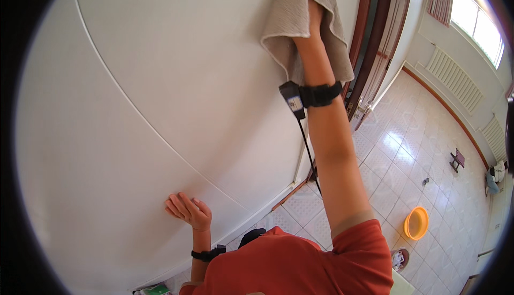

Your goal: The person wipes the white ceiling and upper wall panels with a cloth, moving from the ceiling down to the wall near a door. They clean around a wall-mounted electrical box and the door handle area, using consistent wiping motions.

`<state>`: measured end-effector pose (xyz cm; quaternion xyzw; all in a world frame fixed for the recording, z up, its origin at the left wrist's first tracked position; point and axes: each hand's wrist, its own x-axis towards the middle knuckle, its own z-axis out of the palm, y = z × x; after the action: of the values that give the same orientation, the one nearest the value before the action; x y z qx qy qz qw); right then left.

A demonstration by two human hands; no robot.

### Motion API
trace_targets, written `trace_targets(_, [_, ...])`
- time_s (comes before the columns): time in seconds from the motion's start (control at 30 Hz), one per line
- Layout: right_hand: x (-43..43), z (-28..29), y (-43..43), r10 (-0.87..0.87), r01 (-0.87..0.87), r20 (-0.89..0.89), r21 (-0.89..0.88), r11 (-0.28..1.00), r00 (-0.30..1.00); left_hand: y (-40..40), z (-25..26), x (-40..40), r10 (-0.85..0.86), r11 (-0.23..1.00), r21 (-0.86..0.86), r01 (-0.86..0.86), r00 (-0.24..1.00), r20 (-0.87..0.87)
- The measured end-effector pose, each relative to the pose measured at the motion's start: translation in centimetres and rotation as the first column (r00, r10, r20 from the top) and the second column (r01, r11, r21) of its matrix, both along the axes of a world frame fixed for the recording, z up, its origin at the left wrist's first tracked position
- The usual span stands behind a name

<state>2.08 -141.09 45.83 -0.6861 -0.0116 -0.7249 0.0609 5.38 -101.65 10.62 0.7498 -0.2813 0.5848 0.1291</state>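
My right hand [314, 12] is raised high at the top of the view, mostly covered by a beige cloth [286, 18] that hangs in folds around the wrist. The cloth lies against or close to a white wall [168, 74]; exact contact cannot be told. A black strap with a small device and a cable is on the right forearm. Lower left, my left hand [188, 211] is at the wall with loosely curled fingers and nothing visible in it. A black band sits on that wrist.
A dark red door [379, 50] stands ajar right of the cloth. On the tiled floor [385, 178] are an orange basin [416, 223], a bin holding plastic bags [398, 259] and a small stool [457, 160]. Radiators [455, 79] line the far wall beneath a window.
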Motion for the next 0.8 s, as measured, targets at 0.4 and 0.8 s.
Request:
trace_targets(0.4, [-1.9, -17.3, 0.7, -0.132, 0.164, -0.147, 0.233, 0.959, 0.980, 0.0, -0.9, 0.6, 0.018, 1.000, 0.008, -0.019, 0.995, 0.093])
trace_targets(0.8, [-1.5, -5.5, -6.2, -0.342, 0.340, 0.004, 0.091, 0.936, 0.940, 0.5, -2.3, 1.0, 0.018, 1.000, -0.006, -0.017, 0.999, 0.040])
